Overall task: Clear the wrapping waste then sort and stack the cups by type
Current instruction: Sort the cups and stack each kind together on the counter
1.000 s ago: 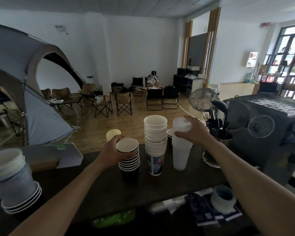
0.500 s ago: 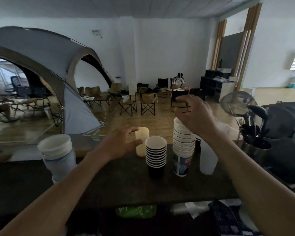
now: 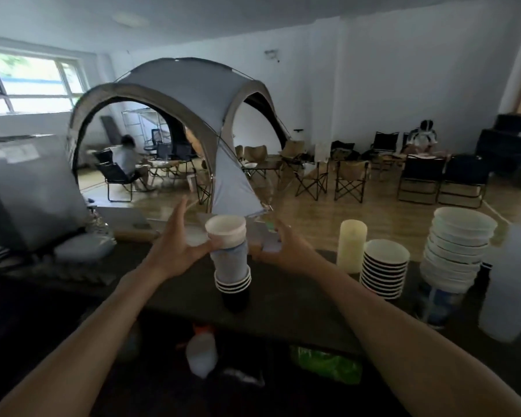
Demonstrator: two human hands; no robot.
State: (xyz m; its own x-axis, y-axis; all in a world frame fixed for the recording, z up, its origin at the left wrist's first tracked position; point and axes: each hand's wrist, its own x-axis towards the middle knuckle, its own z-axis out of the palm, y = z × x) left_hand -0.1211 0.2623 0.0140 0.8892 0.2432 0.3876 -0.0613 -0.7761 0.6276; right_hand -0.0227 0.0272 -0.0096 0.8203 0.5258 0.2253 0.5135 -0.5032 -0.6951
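White-topped mixed cup stack (image 3: 231, 263) on the desk (image 3: 286, 307) is touched by the thumb of the spread left hand (image 3: 178, 246); just right of it, whether the right hand (image 3: 278, 246) grips cannot be told.

No text can be read: the blue print on the bottom paper cup (image 3: 436, 305) of the tall white stack (image 3: 457, 251) is blurred, and the pale stickers (image 3: 21, 152) on the grey machine (image 3: 27, 194) show only smears
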